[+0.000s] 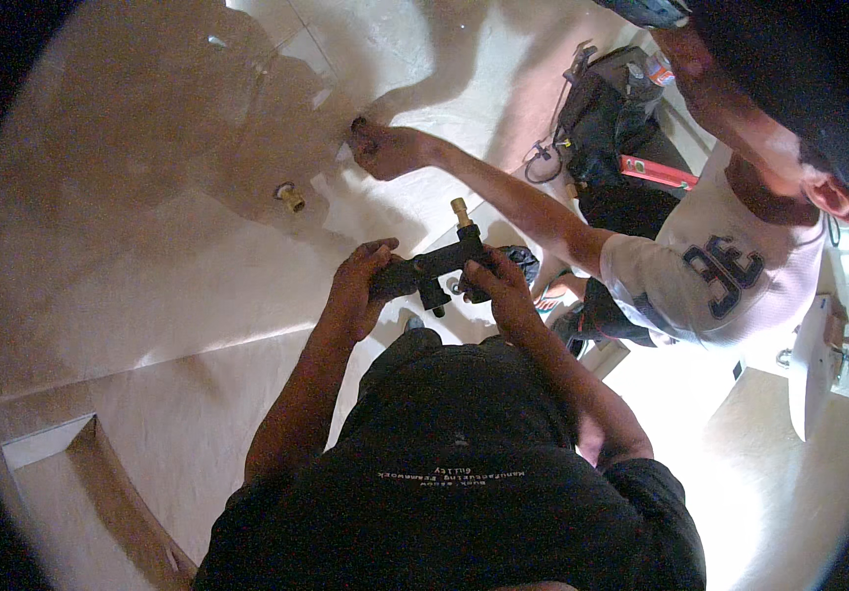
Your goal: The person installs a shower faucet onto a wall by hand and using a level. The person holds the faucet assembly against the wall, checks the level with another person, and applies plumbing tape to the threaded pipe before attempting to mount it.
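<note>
In front of my body I hold a black shower mixer (pixel 436 264) with both hands. My left hand (pixel 357 289) is closed round its left end. My right hand (pixel 503 288) grips the other end. A brass fitting (pixel 460 212) sticks up from the mixer beside my right hand. Beyond my left hand, a brass pipe outlet (pixel 289 197) juts from the beige wall. A co-worker's hand (pixel 385 150) is held against the wall to the right of that outlet; what its fingers touch is hard to make out.
The co-worker (pixel 715 266), in a white shirt, is close on my right, with an arm stretched across to the wall. A black tool bag (pixel 610 108) and a red spirit level (pixel 657 172) lie beyond. A wall niche (pixel 50 443) is at lower left, a white basin (pixel 811 366) at far right.
</note>
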Motion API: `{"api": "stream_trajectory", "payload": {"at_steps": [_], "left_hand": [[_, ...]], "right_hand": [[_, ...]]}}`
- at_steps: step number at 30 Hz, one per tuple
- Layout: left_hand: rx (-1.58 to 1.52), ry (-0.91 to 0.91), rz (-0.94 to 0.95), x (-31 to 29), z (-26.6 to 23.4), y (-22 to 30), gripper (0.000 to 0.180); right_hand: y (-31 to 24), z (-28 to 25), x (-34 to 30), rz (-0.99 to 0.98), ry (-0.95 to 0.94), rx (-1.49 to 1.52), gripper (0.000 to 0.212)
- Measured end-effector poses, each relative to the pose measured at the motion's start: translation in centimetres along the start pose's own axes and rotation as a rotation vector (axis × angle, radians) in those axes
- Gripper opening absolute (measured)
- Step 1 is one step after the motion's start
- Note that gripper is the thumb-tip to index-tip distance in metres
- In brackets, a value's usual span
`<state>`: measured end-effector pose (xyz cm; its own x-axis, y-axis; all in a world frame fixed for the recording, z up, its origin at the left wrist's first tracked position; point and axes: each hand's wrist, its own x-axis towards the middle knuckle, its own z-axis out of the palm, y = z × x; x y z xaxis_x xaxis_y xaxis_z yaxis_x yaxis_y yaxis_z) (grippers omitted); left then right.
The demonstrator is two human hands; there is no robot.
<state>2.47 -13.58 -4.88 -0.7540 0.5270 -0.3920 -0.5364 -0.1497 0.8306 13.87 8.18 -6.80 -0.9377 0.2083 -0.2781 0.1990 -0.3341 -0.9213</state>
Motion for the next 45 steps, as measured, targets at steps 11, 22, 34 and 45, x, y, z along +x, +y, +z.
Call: {"api": "stream_trajectory", "payload": {"at_steps": [11,22,34,45], "left_hand": [[-0.172,-0.194,-0.087,0.1,-0.3,-3.2,0.042],[0.043,-0.091,-0.049,-2.4,-7.0,-4.2,0.062],[-0.107,0.175,-0.221,-4.8,-9.1,-3.1,0.039],[0.170,-0.059,0.038,-4.1,-6.9,-1.5,0.034]], "right_hand": [[-1.5,-1.3,0.8,-0.036,-0.031,-0.209,0.040],[-5.5,2.5,6.5,-0.617,0.068,-0.741,0.034],[-3.6,8.4,15.2,-0.625,0.063,-0.528,0.047],[-2.9,-1.4,5.6,-0.060,-0.082,-0.251,0.033]]}}
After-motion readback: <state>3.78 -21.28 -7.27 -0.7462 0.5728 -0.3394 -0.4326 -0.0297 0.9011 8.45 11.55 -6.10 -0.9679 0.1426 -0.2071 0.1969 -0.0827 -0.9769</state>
